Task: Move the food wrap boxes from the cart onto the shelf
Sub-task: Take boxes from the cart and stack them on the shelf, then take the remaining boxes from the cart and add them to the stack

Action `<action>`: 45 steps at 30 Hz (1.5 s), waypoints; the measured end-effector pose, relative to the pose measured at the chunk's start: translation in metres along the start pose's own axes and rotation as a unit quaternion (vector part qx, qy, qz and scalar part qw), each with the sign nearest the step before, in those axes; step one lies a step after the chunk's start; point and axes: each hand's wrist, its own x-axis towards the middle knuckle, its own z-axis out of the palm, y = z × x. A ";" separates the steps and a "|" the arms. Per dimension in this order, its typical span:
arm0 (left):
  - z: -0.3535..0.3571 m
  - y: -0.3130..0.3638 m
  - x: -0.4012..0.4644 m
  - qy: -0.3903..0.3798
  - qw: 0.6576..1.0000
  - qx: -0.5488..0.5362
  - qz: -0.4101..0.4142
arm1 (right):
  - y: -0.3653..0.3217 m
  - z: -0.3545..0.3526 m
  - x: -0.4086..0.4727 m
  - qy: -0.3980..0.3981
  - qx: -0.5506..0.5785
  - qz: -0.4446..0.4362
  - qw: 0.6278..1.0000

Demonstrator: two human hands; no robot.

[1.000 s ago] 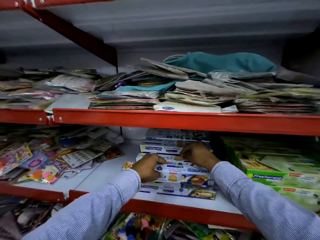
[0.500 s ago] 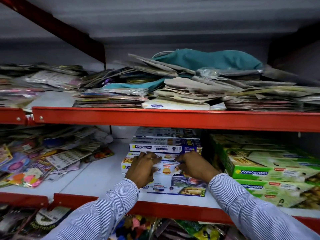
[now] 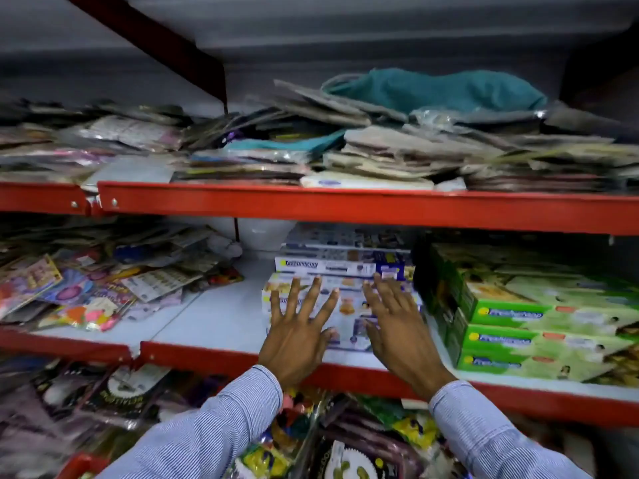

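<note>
Several white and blue food wrap boxes (image 3: 340, 267) lie stacked on the middle shelf (image 3: 221, 316), which has a white deck and a red front lip. My left hand (image 3: 297, 330) hovers over the front boxes, fingers spread, palm down, holding nothing. My right hand (image 3: 397, 323) is beside it, fingers apart, also over the front boxes. Both hands hide part of the nearest boxes. Whether the fingertips touch the boxes is unclear. The cart is not in view.
Green food wrap boxes (image 3: 511, 316) are stacked right of the white ones. Colourful packets (image 3: 86, 288) pile up at the shelf's left. The upper shelf (image 3: 345, 209) carries flat packets and a teal cloth bag (image 3: 439, 91). More packets fill the shelf below.
Both hands have let go of the front boxes, opened their fingers and drawn back toward the shelf's front edge. The view has shifted slightly downward.
</note>
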 end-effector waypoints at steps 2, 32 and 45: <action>-0.002 0.013 -0.035 0.008 1.000 -0.003 0.012 | -0.015 0.009 -0.035 0.037 0.018 0.008 0.999; 0.209 0.103 -0.532 -0.526 0.840 -0.105 0.083 | -0.111 0.313 -0.503 -0.720 0.048 -0.124 0.682; 0.242 0.173 -0.540 -0.643 0.735 -0.161 0.144 | -0.084 0.319 -0.464 -0.593 0.093 -0.054 0.798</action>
